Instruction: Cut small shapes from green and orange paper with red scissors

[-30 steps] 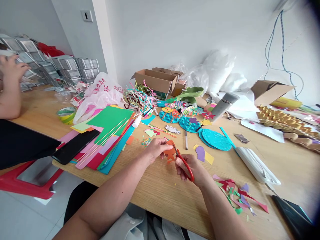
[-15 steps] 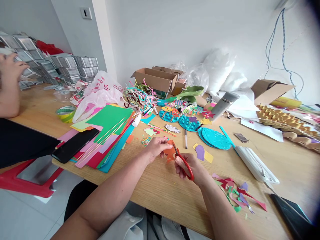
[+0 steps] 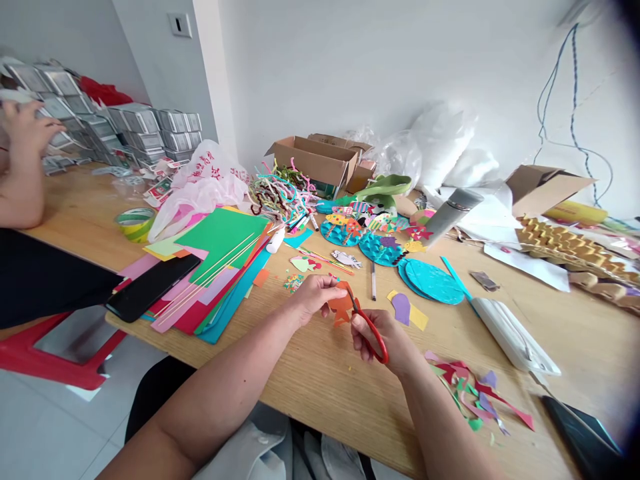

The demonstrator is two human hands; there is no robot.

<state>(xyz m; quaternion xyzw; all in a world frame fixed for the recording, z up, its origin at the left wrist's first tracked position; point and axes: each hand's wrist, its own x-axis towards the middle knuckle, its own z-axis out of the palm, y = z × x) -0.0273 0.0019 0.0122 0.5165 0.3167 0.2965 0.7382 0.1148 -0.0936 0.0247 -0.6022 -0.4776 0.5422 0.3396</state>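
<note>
Pinched in the fingers of my left hand [image 3: 320,297] is a piece of orange paper [image 3: 340,307], held above the wooden table [image 3: 300,373]. My right hand [image 3: 383,337] grips red-handled scissors [image 3: 377,337], whose blades meet the paper's right side. Beyond my hands lie a capped pen [image 3: 373,281], a white fish cutout [image 3: 346,259] and a pale green and red paper piece [image 3: 304,264]. Tiny coloured bits [image 3: 293,283] are heaped left of the paper. Purple and yellow paper pieces [image 3: 401,309] rest to the right of the scissors.
Coloured paper sheets [image 3: 220,240] and a black phone [image 3: 153,287] lie left. Paper scraps [image 3: 475,390], a white power strip [image 3: 515,333] and blue discs [image 3: 434,280] are right. A grey bottle [image 3: 453,217] leans behind. Another person's hand [image 3: 30,127] shows far left.
The view has shifted slightly, so the background sits a little farther right. My hands, the scissors and the orange paper keep nearly the same positions.
</note>
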